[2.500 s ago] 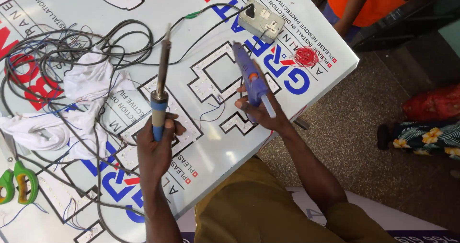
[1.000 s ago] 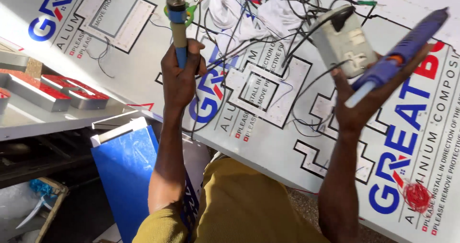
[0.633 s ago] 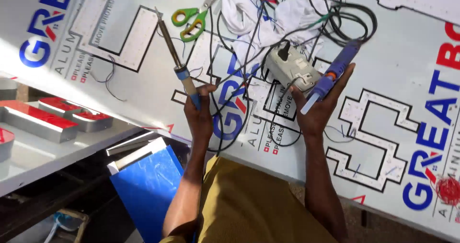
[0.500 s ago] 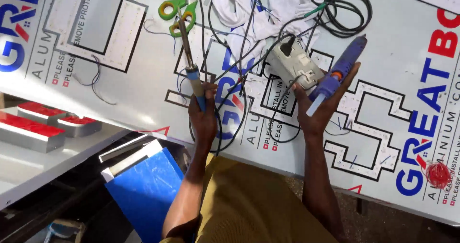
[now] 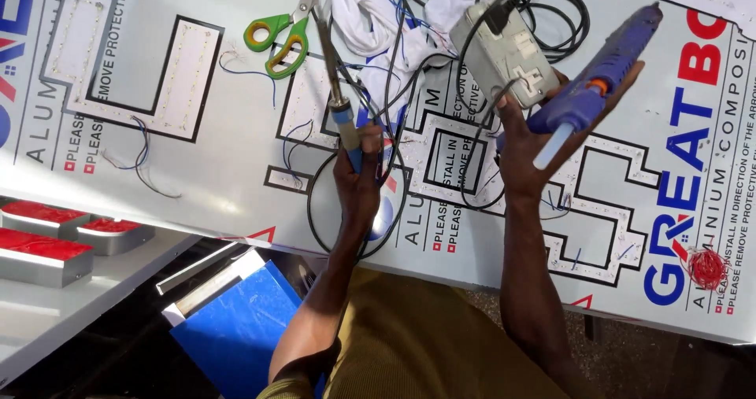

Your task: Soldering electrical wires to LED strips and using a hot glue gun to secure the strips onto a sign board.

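Observation:
My left hand [image 5: 359, 172] grips the blue handle of a soldering iron [image 5: 334, 92], its metal shaft pointing up toward the green scissors [image 5: 277, 34]. My right hand [image 5: 526, 149] holds a blue glue gun [image 5: 600, 76] with a clear glue stick poking from its back end. The grey power socket box [image 5: 504, 53] lies just left of the glue gun, with black cables plugged into it. Both hands hover over a white printed panel [image 5: 220, 163] with letter-shaped cut-outs lined with small LEDs.
White cloth [image 5: 370, 13] and a tangle of black cables [image 5: 551, 5] lie at the top. A red wire coil [image 5: 705, 268] sits at the right. Red channel letters [image 5: 55, 241] rest on a lower left surface, beside a blue sheet [image 5: 236, 328].
The view has swung as my head moved. My left hand has lowered the soldering iron toward the panel's centre, and my right hand still carries the glue gun, now beside the socket box.

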